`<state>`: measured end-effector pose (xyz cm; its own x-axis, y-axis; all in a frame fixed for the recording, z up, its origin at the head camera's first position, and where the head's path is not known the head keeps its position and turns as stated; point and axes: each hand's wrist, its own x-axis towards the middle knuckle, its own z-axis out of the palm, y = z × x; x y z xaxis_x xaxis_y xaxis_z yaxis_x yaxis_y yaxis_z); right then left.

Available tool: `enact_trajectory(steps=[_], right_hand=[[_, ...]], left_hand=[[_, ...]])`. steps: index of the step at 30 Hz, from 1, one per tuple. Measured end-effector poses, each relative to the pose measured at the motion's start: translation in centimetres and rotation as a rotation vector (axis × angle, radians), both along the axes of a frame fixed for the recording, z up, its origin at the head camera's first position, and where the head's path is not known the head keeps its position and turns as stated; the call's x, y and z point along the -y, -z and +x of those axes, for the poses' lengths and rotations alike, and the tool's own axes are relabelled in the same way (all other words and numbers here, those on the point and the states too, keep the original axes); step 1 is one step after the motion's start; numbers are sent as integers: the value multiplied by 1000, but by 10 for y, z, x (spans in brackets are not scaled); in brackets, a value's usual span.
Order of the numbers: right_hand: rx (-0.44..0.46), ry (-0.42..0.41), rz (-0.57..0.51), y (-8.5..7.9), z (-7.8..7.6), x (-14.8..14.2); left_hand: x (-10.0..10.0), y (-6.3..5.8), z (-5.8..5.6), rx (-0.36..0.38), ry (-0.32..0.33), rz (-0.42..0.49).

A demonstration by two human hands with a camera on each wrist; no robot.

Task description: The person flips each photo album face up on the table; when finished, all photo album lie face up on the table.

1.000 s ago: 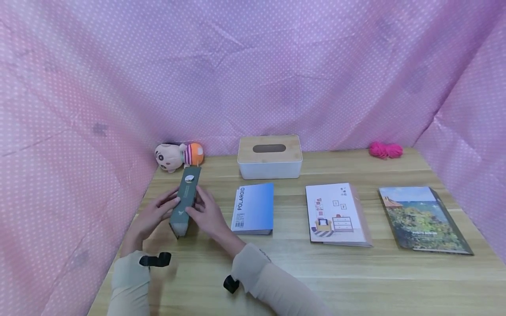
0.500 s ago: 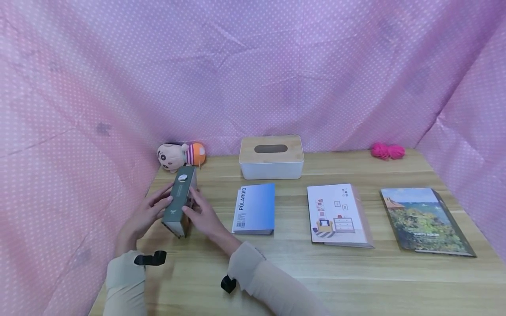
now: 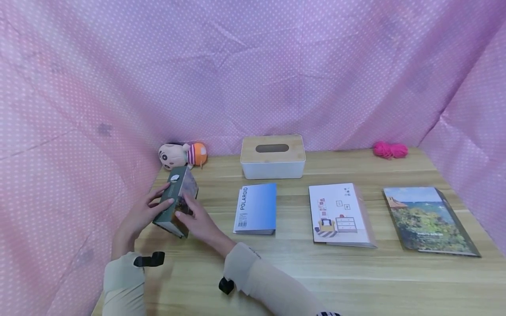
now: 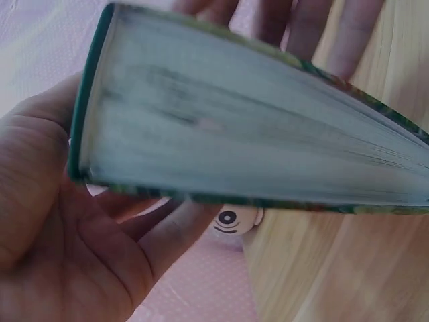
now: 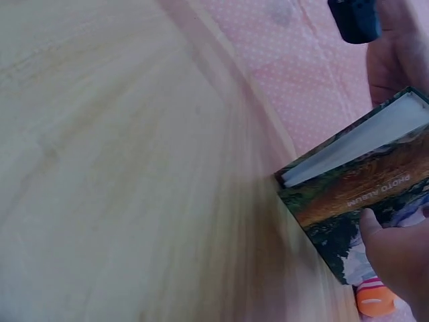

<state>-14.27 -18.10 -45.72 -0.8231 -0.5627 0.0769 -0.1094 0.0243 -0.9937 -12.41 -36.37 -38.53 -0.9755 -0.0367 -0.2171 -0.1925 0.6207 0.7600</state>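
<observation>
A thick photo album (image 3: pixel 190 183) with a dark green spine is tilted at the left of the table, its picture cover turned towards the right. My left hand (image 3: pixel 136 219) grips it at the spine side, thumb and forefinger showing on the spine. Against the picture cover rest the extended fingers of my right hand (image 3: pixel 203 224). In the left wrist view the album's page block (image 4: pixel 221 127) faces the camera, the pages fanning wider near the spine. White lettering "PHOTO ALBUM" shows on the cover (image 5: pixel 328 204) in the right wrist view, beside a fingertip of my right hand (image 5: pixel 405 258).
A plush doll (image 3: pixel 179 155) lies just behind the album. Further right stand a wood-topped tissue box (image 3: pixel 272 169) and pink yarn (image 3: pixel 390 150). A blue Polaroid album (image 3: pixel 258 208), a white album (image 3: pixel 336 210) and a landscape-covered album (image 3: pixel 428 221) lie in a row.
Both hands have rolled the album to the left, so its spine tips leftward and more of the picture cover shows. My right thumb has shifted from near the spine onto the cover.
</observation>
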Motion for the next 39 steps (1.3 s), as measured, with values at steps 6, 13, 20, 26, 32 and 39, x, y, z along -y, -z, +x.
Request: enact_trajectory(steps=[6, 13, 20, 26, 32, 39], right_hand=[[-44, -4, 70, 9, 2, 8], [-110, -15, 212, 15, 2, 11], [-158, -13, 357, 17, 3, 11], [-143, 18, 453, 21, 3, 8], [-110, 34, 478, 25, 4, 8], [-135, 24, 459, 30, 5, 10]], left_hand=[[1, -3, -1, -12, -12, -73], [10, 2, 0, -40, -17, 3], [24, 11, 5, -24, -54, 54], [33, 16, 9, -16, -46, 21], [42, 29, 11, 57, -67, -2], [48, 50, 10, 142, -120, 41]])
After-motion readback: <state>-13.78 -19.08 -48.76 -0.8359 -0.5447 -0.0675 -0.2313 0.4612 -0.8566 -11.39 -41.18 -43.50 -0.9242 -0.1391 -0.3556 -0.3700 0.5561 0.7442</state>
